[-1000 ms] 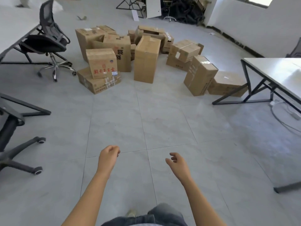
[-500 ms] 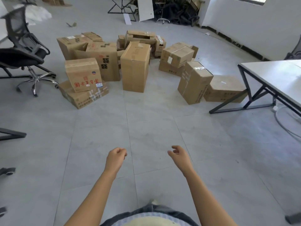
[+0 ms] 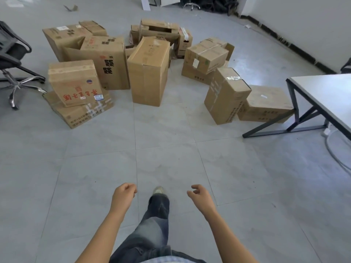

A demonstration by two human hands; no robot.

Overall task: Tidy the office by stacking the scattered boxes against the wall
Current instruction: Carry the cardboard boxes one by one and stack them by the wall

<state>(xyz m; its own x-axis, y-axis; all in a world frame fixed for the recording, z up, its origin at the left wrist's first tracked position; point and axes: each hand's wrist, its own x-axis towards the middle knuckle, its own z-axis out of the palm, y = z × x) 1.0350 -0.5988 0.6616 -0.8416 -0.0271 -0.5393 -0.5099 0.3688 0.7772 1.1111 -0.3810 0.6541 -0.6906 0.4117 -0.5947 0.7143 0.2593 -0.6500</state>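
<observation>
The left hand (image 3: 124, 194) and the right hand (image 3: 201, 196) are hanging out in front of the person, apart from each other. Their fingers are loosely curled and holding nothing, likely because the boxes (image 3: 106, 59) are too far off to grab. Between the hands one shoe (image 3: 159, 190) is poking forward on the grey floor (image 3: 95, 168), so I think the person is walking to the pile. Well ahead of the hands the boxes are lying in a messy bunch. Straight ahead a tall box (image 3: 149, 71) is standing upright by itself, so it is looking like an easy first pick. Ahead of the left hand a red-lettered box (image 3: 74, 83) is sitting on a flat box (image 3: 79, 114). Ahead of the right hand a leaning box (image 3: 226, 95) is tipping against a low box (image 3: 266, 104), which is lying right beside the leg of the tabletop (image 3: 326, 92). Farther off, past the right hand, the wall (image 3: 303, 19) is showing no boxes stacked against it.
</observation>
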